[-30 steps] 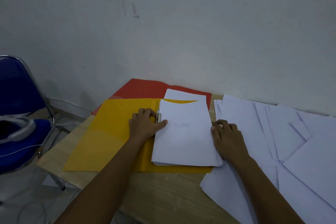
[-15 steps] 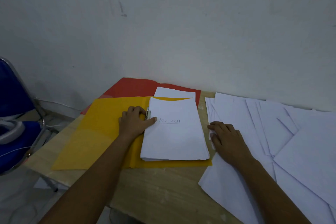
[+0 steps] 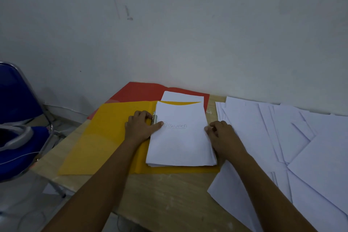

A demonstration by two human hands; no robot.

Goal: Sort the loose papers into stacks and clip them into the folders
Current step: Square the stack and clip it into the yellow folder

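The stack of white papers lies in the right half of the open yellow folder, its long axis running from the person toward the wall, the far short edge just under the folder's curved pocket edge. The top sheet carries one handwritten word, underlined, near its left edge; it reads roughly "Dokumen", written left to right across the short axis. A metal clip stands along the folder's spine at the stack's upper left edge.

The left hand rests on the yellow folder beside the clip, fingers curled against it and the thumb stretched flat onto the top sheet next to the writing; whether its grip actually has hold of the clip cannot be told. The right hand sits at the stack's right edge, fingers bent, fingertips touching the paper's side; how firm that grip is cannot be told.

Under the yellow folder, a red folder shows toward the wall, with another white sheet on it. Loose papers lie spread and overlapping on the wooden table to the right. A blue chair stands at left.
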